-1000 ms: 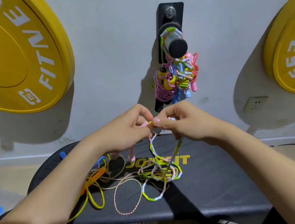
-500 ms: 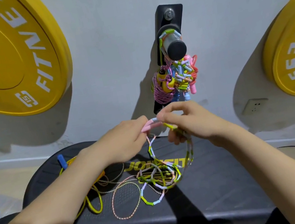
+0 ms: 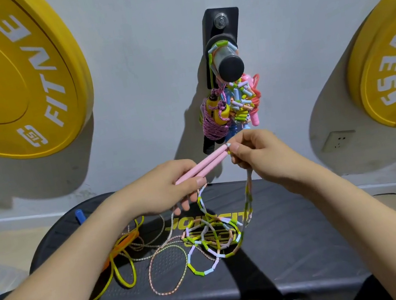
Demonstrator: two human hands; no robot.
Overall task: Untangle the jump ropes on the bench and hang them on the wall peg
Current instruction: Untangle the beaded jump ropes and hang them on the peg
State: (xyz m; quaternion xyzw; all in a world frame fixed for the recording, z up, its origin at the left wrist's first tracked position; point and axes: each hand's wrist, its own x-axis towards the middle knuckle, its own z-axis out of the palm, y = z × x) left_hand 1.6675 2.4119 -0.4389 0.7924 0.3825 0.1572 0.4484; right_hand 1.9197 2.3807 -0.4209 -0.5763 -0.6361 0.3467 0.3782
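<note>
My left hand grips two pink handles side by side, tips pointing up and right. My right hand pinches the beaded rope at the handle tips. The pastel beaded rope hangs from both hands in two strands down to a tangled heap on the black bench. A yellow rope and a thin speckled cord lie loose to the left of it. Above, the wall peg carries several bundled ropes.
Two yellow weight plates hang on the wall, one at the left and one at the right. A blue handle pokes up at the bench's far left edge. A wall socket sits low on the right.
Both hands rose from just above the bench. The pink handles, hidden in my left hand before, now stick out together, and the beaded rope is lifted into longer hanging strands.
</note>
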